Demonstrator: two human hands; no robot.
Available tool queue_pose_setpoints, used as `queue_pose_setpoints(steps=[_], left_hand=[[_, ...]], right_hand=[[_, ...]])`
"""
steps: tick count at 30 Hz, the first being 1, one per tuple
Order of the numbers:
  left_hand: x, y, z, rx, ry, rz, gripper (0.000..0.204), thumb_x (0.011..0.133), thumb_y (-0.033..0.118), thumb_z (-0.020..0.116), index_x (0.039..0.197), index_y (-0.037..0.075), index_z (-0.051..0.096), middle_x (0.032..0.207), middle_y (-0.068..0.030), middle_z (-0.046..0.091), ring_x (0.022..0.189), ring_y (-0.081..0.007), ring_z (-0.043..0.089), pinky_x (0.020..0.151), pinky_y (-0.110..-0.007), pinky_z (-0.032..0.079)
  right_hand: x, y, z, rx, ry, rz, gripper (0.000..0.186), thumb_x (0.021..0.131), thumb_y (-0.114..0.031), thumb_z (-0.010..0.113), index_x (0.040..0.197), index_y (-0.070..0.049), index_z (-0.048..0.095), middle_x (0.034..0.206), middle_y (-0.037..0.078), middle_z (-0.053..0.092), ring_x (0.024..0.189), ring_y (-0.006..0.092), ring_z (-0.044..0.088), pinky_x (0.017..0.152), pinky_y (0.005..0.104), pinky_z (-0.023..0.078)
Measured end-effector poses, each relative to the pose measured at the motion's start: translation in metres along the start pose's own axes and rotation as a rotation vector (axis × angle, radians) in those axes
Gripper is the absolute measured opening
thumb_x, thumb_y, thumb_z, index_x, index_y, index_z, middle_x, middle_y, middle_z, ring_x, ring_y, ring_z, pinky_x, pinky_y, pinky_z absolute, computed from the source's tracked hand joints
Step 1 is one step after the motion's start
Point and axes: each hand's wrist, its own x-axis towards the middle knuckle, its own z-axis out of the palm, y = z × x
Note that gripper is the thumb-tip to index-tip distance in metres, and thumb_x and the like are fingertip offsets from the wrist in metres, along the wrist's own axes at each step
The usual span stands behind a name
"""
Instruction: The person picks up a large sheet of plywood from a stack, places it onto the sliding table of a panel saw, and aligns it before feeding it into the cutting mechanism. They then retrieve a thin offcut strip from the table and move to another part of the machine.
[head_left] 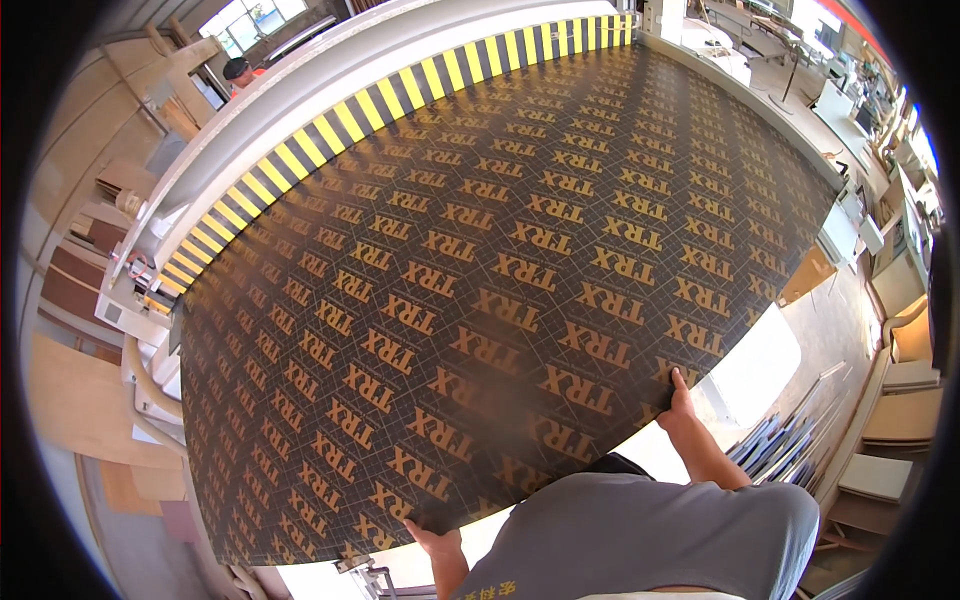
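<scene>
I have both hands clamped on the near edge of the large dark printed panel (500, 290): left hand (432, 542) at its near-left corner, right hand (680, 408) further along that edge. The panel lies flat, long axis running away toward the yellow-and-black striped guard (330, 125) bordering its far-left edge. Open floor (830, 320) lies beyond the panel's right edge.

Workshop: window (250, 20) upper left, daylight; wood panels (75, 400) stacked left, offcuts (900, 415) right, pale floor (830, 320).
</scene>
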Motion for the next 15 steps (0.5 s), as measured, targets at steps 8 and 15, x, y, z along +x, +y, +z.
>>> queue_pose_setpoints(steps=[8, 15], left_hand=[[-0.018, 0.004, 0.013, 0.152, 0.244, -0.008, 0.06, 0.103, 0.064, 0.055, 0.139, 0.016, 0.06, 0.139, -0.0066, 0.061, 0.127, -0.0299, 0.057, 0.106, -0.05, 0.051], [0.009, -0.003, -0.019, 0.294, 0.274, 0.09, 0.085, 0.097, 0.078, 0.051, 0.156, 0.018, 0.047, 0.151, -0.0082, 0.053, 0.124, -0.029, 0.055, 0.102, -0.053, 0.049]], right_hand=[[0.022, 0.004, -0.012, -0.037, 0.056, -0.027, 0.057, 0.098, -0.048, 0.072, 0.138, -0.008, 0.064, 0.137, 0.012, 0.068, 0.124, 0.0322, 0.065, 0.108, 0.0495, 0.05], [0.043, 0.004, -0.022, -0.049, 0.099, 0.051, 0.062, 0.098, -0.053, 0.072, 0.14, -0.007, 0.063, 0.144, 0.014, 0.064, 0.132, 0.0362, 0.059, 0.115, 0.0579, 0.044]])
